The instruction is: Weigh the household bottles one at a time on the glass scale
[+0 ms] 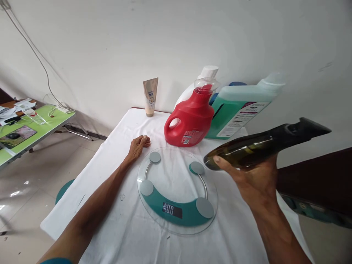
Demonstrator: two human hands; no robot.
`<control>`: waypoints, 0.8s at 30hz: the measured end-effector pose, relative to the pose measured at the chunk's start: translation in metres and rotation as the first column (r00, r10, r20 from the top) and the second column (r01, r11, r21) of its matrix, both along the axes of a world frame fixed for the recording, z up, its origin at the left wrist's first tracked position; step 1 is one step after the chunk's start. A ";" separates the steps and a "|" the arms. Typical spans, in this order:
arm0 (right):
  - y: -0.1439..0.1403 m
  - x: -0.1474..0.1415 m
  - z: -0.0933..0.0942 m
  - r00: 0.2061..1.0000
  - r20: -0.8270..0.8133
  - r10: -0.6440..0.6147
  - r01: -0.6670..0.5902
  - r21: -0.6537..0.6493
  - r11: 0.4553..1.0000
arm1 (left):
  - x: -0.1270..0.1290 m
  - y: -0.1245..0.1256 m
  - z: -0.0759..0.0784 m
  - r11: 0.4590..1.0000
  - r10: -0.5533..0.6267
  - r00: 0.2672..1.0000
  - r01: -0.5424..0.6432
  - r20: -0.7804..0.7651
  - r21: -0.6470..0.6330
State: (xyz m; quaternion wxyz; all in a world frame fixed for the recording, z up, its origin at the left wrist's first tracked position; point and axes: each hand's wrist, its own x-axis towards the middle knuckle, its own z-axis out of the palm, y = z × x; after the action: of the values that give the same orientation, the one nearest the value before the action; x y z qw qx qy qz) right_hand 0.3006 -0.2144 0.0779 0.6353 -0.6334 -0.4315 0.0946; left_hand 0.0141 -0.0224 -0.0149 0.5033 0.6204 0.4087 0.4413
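Note:
My right hand (255,179) is wrapped round a dark, see-through pump bottle (244,150) with a black head. The bottle is held nearly level in the air, its base toward the scale and its head up to the right. On the cloth at the scale's far left edge rests my left hand (139,147), its fingers curled together and nothing visible in them. Between my arms lies a round glass bathroom scale (176,214) with a teal band and grey discs. Its lit display (172,210) reads 0.0.
Behind the scale stand a red detergent jug (189,121), a green-liquid jug (236,113) and a partly hidden white bottle (185,97). A beige tube (150,97) stands upright at the back of the white-clothed table (115,220). At far left is a green desk (46,121).

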 end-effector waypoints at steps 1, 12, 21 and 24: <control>-0.007 -0.014 0.002 0.999 -0.024 0.028 -0.028 -0.033 0.999 | 0.000 0.000 0.000 1.000 0.001 1.000 -0.001 0.005 0.000; -0.017 -0.109 -0.018 1.000 0.005 0.026 -0.023 -0.297 0.955 | -0.001 0.002 -0.003 1.000 -0.009 1.000 0.010 0.026 -0.002; -0.015 -0.127 -0.020 1.000 0.024 0.007 0.000 -0.295 0.956 | -0.001 0.007 -0.011 0.999 -0.026 0.999 0.026 0.035 0.021; -0.014 -0.131 -0.025 0.999 0.043 -0.012 0.023 -0.262 0.965 | -0.001 0.005 -0.010 0.998 -0.047 0.999 0.046 0.024 0.047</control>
State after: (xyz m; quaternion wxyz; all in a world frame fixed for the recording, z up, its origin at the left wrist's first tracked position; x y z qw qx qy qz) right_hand 0.1701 -0.2284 0.0524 0.5375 -0.7176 -0.4226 0.1323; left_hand 0.0130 -0.0175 -0.0253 0.5039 0.6356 0.3778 0.4464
